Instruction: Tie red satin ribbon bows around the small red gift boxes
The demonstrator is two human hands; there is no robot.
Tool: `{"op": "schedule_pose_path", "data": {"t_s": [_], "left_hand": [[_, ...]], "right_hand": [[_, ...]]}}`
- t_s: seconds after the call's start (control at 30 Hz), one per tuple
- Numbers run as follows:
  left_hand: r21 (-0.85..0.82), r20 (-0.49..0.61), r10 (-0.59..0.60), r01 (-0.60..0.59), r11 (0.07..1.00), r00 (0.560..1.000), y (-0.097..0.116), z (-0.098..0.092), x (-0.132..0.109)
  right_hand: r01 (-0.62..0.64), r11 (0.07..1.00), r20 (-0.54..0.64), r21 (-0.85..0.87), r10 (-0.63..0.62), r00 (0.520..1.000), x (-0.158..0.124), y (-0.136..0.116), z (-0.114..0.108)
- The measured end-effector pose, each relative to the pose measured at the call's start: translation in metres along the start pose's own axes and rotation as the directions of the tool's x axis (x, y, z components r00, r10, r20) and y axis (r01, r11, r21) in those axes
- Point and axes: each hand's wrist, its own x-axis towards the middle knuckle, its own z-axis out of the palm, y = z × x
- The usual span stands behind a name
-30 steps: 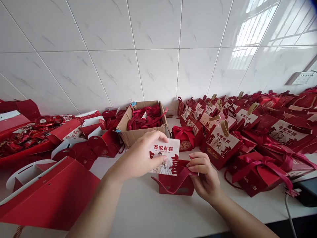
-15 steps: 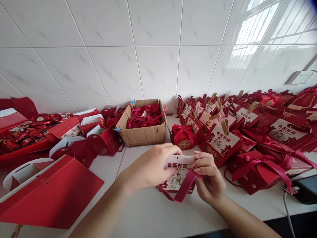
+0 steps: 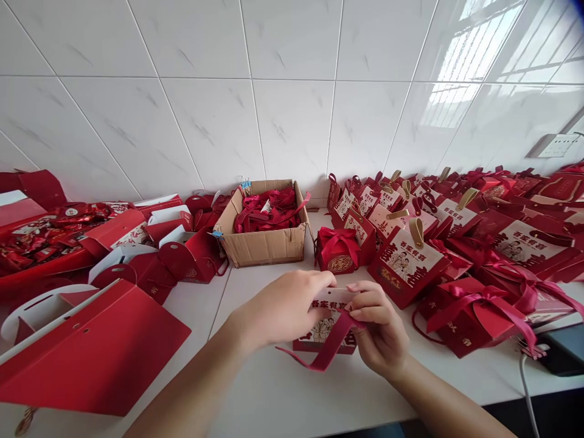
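A small red and white gift box (image 3: 323, 329), printed with figures and characters, stands on the table between my hands. My left hand (image 3: 285, 307) is closed on its upper left side, the thumb across the printed front and the fingers behind the top. The fingertips of my right hand (image 3: 378, 322) pinch a dark red ribbon (image 3: 335, 342) at the box's upper right. From there the ribbon hangs down across the front, and its loose end trails to the left. A small hole shows in the box's top flap.
A cardboard box (image 3: 262, 248) of red ribbons stands against the tiled wall. Several gift boxes with handles or bows (image 3: 406, 267) crowd the right. Open red boxes (image 3: 95, 347) and a tray of wrapped sweets (image 3: 45, 274) lie at left. A black device (image 3: 563, 350) with a cable sits at far right.
The ribbon's loose end has swung out to the left, where it formed a loop under the box before. My right hand has shifted slightly left, still pinching the ribbon.
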Motion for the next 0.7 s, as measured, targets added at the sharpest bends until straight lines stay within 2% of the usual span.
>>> {"op": "schedule_pose_path", "data": {"t_s": [0.17, 0.27, 0.7], "left_hand": [[0.121, -0.008, 0.009, -0.008, 0.993, 1.0, 0.0019, 0.0015, 0.001], [0.135, -0.029, 0.02, -0.016, 0.991, 0.999, 0.004, 0.0018, 0.0007], [-0.014, -0.001, 0.019, -0.019, 1.0, 1.0, 0.0069, -0.0002, -0.0016]], "right_hand": [[-0.004, 1.0, -0.011, -0.021, 0.003, 1.0, 0.0013, -0.001, -0.0001], [0.012, 0.999, -0.016, -0.033, -0.012, 1.0, 0.0028, -0.0024, -0.0004], [0.022, 0.999, -0.008, -0.038, -0.023, 1.0, -0.0014, 0.0001, -0.0005]]}}
